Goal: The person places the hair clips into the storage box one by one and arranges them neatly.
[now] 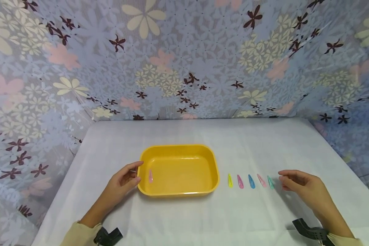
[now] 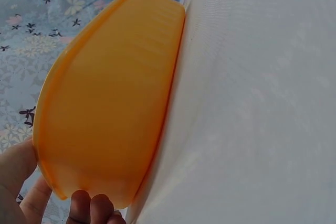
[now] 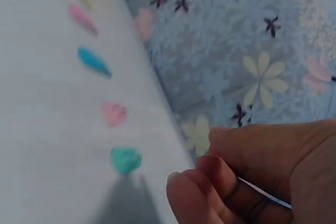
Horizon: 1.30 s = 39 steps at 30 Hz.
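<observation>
My left hand (image 1: 123, 179) holds the left end of a yellow plastic tray (image 1: 178, 195), thumb and fingers at its rim; the left wrist view shows them against the tray's outer wall (image 2: 105, 98). A pink snap hair clip (image 1: 150, 176) lies inside the tray near that end. To the tray's right runs a row of hair clips: yellow (image 1: 230, 180), darker pink (image 1: 240, 181), blue (image 1: 251, 181), light pink (image 1: 261, 180) and green (image 1: 270, 182). Just right of the green clip hovers my right hand (image 1: 307, 188), fingers loosely bent, with nothing visible between them.
A white cloth (image 1: 178, 218) covers the table under everything. Behind and at both sides hangs a blue flowered fabric (image 1: 203, 61). Each wrist carries a black strap-like mount (image 1: 310, 231).
</observation>
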Each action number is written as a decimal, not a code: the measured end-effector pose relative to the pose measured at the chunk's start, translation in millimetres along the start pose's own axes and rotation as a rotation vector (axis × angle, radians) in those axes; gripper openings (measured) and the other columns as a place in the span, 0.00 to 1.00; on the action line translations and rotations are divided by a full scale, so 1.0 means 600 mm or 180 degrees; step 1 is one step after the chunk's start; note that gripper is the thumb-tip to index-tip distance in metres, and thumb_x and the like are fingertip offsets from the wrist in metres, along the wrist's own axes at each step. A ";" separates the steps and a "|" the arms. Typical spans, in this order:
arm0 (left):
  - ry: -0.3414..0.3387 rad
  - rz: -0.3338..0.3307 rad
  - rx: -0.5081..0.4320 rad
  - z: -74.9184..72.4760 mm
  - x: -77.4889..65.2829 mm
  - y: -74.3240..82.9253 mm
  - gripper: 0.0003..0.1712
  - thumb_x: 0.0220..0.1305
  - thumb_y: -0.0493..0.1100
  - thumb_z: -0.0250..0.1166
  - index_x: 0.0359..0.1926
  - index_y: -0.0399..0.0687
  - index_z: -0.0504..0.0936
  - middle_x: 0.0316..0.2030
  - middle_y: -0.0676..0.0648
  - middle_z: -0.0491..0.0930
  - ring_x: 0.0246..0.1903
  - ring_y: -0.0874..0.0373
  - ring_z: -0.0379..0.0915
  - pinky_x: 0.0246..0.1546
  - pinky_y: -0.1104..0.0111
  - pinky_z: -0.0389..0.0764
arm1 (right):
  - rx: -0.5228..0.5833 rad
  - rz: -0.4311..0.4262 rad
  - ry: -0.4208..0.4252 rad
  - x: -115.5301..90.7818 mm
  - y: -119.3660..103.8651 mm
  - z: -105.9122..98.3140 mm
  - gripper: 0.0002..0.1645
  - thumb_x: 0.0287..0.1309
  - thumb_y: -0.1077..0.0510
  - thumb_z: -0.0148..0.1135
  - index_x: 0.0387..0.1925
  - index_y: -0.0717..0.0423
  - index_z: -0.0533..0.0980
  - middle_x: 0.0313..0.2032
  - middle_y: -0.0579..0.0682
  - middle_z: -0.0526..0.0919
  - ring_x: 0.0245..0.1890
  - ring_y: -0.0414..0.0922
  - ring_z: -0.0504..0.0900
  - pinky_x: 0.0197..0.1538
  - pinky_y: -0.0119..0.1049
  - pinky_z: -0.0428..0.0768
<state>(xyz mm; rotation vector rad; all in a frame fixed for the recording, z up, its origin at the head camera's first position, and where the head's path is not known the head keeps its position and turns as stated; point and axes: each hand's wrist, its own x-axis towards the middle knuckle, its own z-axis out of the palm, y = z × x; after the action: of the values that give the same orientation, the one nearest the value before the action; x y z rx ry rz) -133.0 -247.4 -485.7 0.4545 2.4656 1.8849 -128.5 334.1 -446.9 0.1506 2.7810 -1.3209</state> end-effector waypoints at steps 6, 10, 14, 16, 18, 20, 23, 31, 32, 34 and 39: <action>-0.0043 0.0031 -0.0051 -0.004 0.000 0.002 0.27 0.71 0.36 0.65 0.69 0.44 0.73 0.55 0.41 0.76 0.49 0.56 0.75 0.49 0.75 0.79 | -0.0556 -0.0064 0.0218 -0.008 0.007 0.029 0.26 0.66 0.42 0.68 0.53 0.59 0.83 0.40 0.55 0.88 0.28 0.40 0.86 0.29 0.34 0.83; -0.0054 0.0050 -0.0099 -0.002 0.000 -0.001 0.27 0.71 0.34 0.64 0.69 0.41 0.73 0.55 0.39 0.75 0.48 0.56 0.75 0.48 0.75 0.79 | -0.0702 -0.0109 0.0282 -0.011 0.006 0.039 0.24 0.65 0.44 0.69 0.50 0.59 0.84 0.38 0.54 0.89 0.26 0.39 0.85 0.27 0.33 0.81; -0.0051 0.0009 -0.0103 0.000 -0.002 -0.003 0.27 0.71 0.35 0.65 0.69 0.42 0.73 0.56 0.39 0.75 0.48 0.56 0.75 0.48 0.75 0.79 | -0.0913 -0.0318 0.0402 -0.008 0.010 0.042 0.20 0.63 0.45 0.71 0.46 0.56 0.86 0.33 0.48 0.88 0.25 0.36 0.82 0.28 0.30 0.76; -0.0049 0.0001 -0.0088 0.000 -0.003 -0.001 0.27 0.71 0.35 0.65 0.70 0.43 0.73 0.57 0.39 0.75 0.48 0.56 0.75 0.48 0.74 0.79 | -0.1009 -0.0413 0.0491 -0.006 0.012 0.044 0.18 0.61 0.45 0.73 0.43 0.54 0.87 0.31 0.45 0.87 0.25 0.34 0.80 0.28 0.29 0.74; -0.0045 0.0000 -0.0072 0.000 -0.003 0.002 0.28 0.72 0.36 0.65 0.70 0.44 0.73 0.58 0.40 0.75 0.49 0.56 0.75 0.48 0.74 0.79 | -0.1010 -0.0458 0.0541 -0.004 0.013 0.047 0.17 0.60 0.46 0.74 0.41 0.54 0.87 0.30 0.43 0.86 0.25 0.33 0.79 0.28 0.29 0.72; -0.0040 0.0009 -0.0059 -0.001 -0.004 0.004 0.28 0.72 0.36 0.65 0.70 0.44 0.72 0.59 0.40 0.75 0.49 0.56 0.75 0.48 0.74 0.79 | -0.1003 -0.0468 0.0576 -0.003 0.013 0.050 0.16 0.59 0.46 0.75 0.40 0.53 0.87 0.29 0.43 0.85 0.26 0.33 0.79 0.28 0.29 0.72; -0.0039 0.0025 -0.0050 -0.002 -0.003 0.005 0.28 0.72 0.36 0.64 0.70 0.44 0.72 0.60 0.40 0.75 0.49 0.56 0.75 0.49 0.75 0.79 | -0.0970 -0.0469 0.0562 -0.001 0.013 0.052 0.15 0.59 0.46 0.75 0.40 0.53 0.87 0.29 0.43 0.85 0.26 0.34 0.78 0.28 0.29 0.71; -0.0049 0.0037 -0.0041 -0.002 0.000 0.003 0.27 0.73 0.35 0.63 0.71 0.44 0.72 0.57 0.40 0.75 0.48 0.56 0.74 0.49 0.76 0.78 | -0.1021 -0.0480 0.0541 0.005 0.013 0.047 0.14 0.61 0.47 0.74 0.41 0.53 0.87 0.30 0.43 0.86 0.27 0.32 0.78 0.29 0.28 0.72; -0.0050 0.0025 -0.0044 -0.002 0.000 0.004 0.27 0.73 0.35 0.63 0.71 0.44 0.72 0.57 0.40 0.75 0.48 0.56 0.74 0.48 0.75 0.78 | -0.1030 -0.0491 0.0541 0.005 0.013 0.047 0.14 0.61 0.48 0.74 0.41 0.53 0.87 0.30 0.44 0.86 0.27 0.32 0.78 0.29 0.28 0.72; -0.0051 0.0007 -0.0048 -0.002 0.001 0.004 0.28 0.72 0.35 0.63 0.71 0.44 0.72 0.58 0.40 0.75 0.48 0.55 0.74 0.48 0.75 0.78 | -0.1062 -0.0515 0.0556 0.005 0.014 0.046 0.13 0.61 0.48 0.74 0.41 0.52 0.87 0.30 0.44 0.86 0.27 0.32 0.79 0.30 0.27 0.72; -0.0059 -0.0024 -0.0020 -0.002 0.001 0.005 0.28 0.72 0.35 0.63 0.71 0.44 0.72 0.58 0.39 0.75 0.49 0.55 0.74 0.48 0.75 0.78 | -0.1061 -0.0558 0.0565 0.003 0.011 0.050 0.11 0.60 0.52 0.74 0.41 0.52 0.88 0.30 0.44 0.86 0.27 0.32 0.78 0.30 0.28 0.71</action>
<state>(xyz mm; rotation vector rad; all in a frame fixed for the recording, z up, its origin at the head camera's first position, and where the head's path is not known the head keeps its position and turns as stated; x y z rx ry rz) -133.1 -247.8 -482.4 0.4595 2.4457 1.8764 -129.3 315.3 -471.3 0.0072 3.1793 -0.8882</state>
